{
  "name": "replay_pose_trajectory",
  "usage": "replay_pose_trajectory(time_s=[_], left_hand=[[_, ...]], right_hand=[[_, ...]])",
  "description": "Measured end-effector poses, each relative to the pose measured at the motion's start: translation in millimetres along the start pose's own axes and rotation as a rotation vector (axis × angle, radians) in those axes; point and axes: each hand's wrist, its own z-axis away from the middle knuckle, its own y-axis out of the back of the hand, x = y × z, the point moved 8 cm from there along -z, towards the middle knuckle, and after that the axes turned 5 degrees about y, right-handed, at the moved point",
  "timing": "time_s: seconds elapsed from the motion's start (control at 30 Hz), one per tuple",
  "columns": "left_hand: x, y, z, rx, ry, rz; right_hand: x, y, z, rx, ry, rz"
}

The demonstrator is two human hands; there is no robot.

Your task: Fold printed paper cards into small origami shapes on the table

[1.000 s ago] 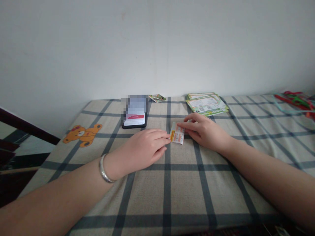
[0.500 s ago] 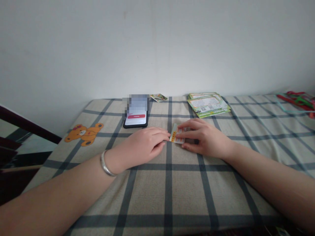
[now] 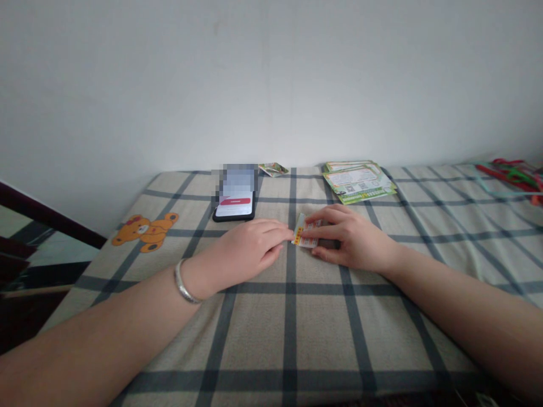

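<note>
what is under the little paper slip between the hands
The plaid sheet lies under the paper slip. The right hand covers its right part, so nothing can be told there.

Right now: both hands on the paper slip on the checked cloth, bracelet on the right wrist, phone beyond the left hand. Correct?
No: the head view shows the bracelet on the left wrist, not the right. The rest holds: left hand and right hand both touch the paper slip on the checked cloth, and the phone lies beyond the left hand.
</note>
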Motion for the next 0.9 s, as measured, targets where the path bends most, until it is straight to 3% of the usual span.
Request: replay_pose_trajectory(time_s=[0.3,0.6,0.9], left_hand=[[8,-3.9,2,-0.024,-0.06,-0.134],[14,-4.0,-1,-0.022,-0.034,-0.182],[19,-3.6,-2,-0.021,-0.019,-0.209]], right_hand=[[0,-1,0,0.014,0.003,0.019],[5,3,4,0.053,-0.072,0.076],[6,1,-1,0.031,-0.029,0.036]])
